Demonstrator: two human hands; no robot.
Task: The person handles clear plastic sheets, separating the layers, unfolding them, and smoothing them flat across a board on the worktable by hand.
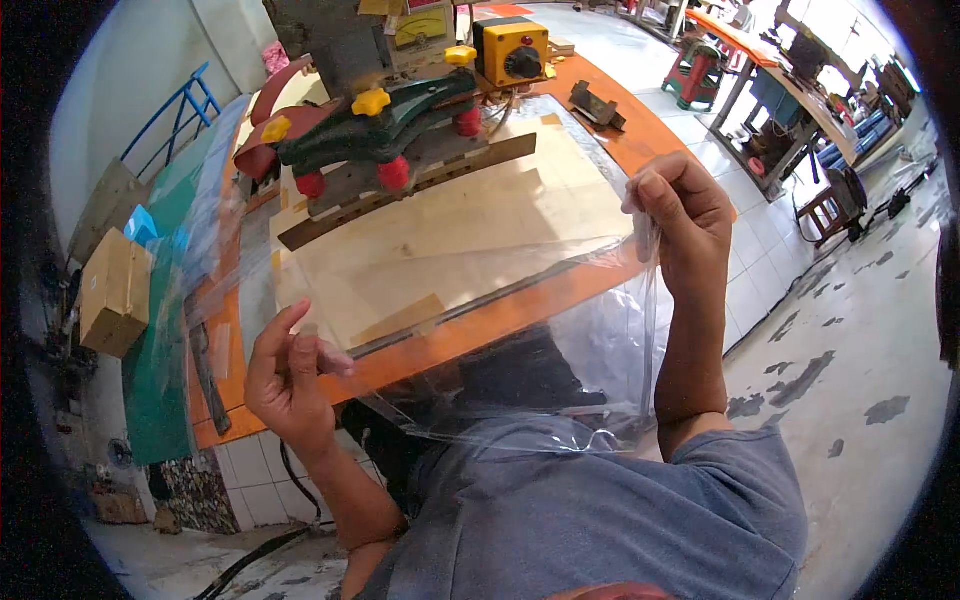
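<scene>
A clear plastic sheet (610, 340) stretches between my hands, over the near edge of a pale board (470, 255) and down in front of my shirt. My right hand (690, 225) pinches its right side between thumb and fingers, raised near the board's right end. Lower down, by the board's near left corner, my left hand (290, 375) grips the sheet's other side. Beyond them, above the board, is a press head with a dark green bracket (370, 125), yellow star knobs (371, 102) and red spacers. A straight metal bar (410, 190) runs along its underside.
The board rests on an orange table (600, 80). A yellow control box (512, 52) with a black knob stands behind, near a metal bracket (597, 105). At left lie a dark flat bar (207, 370), a green surface (150, 400) and a cardboard box (115, 293).
</scene>
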